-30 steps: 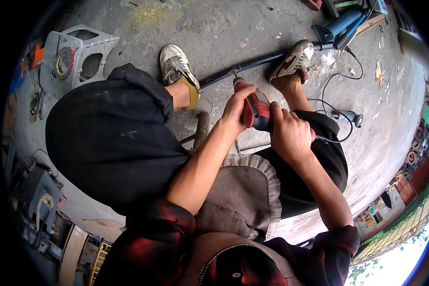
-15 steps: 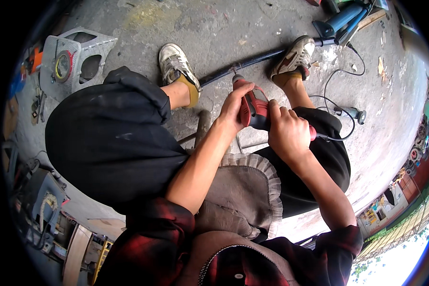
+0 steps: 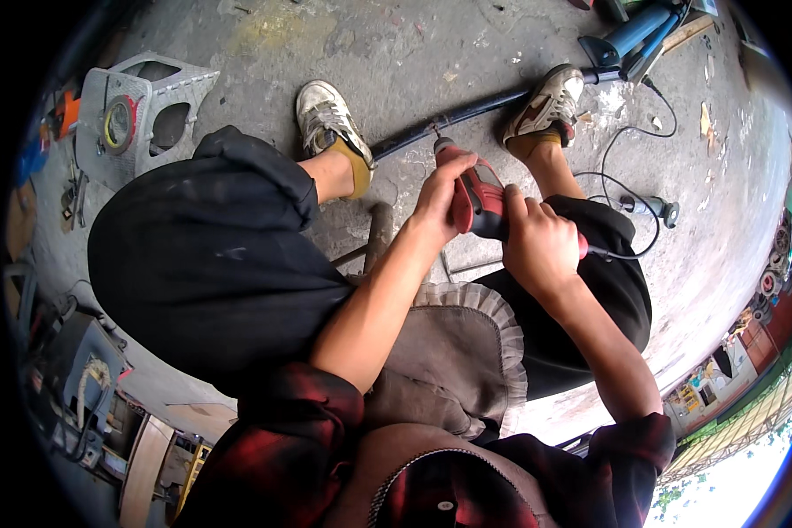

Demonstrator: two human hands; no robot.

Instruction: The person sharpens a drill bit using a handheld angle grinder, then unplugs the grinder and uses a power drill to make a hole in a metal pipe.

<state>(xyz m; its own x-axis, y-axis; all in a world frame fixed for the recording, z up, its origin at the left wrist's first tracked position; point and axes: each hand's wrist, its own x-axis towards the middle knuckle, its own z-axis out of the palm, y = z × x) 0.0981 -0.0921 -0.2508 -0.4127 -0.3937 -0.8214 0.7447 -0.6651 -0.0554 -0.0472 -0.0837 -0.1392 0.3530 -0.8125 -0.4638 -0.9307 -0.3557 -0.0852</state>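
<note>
A red and black corded power drill (image 3: 482, 195) is held in both my hands. My left hand (image 3: 442, 194) wraps round its front body just behind the chuck. My right hand (image 3: 541, 242) grips the rear handle, where the cord comes out. The drill's bit points away from me and meets, or nearly meets, a dark metal pipe (image 3: 480, 109) lying on the floor. Whether the tip touches the pipe is too small to tell. My two shoes rest at the pipe, one toward each side.
A grey folding step stool (image 3: 154, 114) with a roll of tape on it stands at the left. A blue tool (image 3: 629, 37) lies at the far right by the pipe's end. The black cord (image 3: 623, 132) loops past a grinder-like tool (image 3: 649, 209) on the concrete floor.
The whole view has shifted slightly, with the drill and my hands a little further right in the picture. My grip on the drill is the same.
</note>
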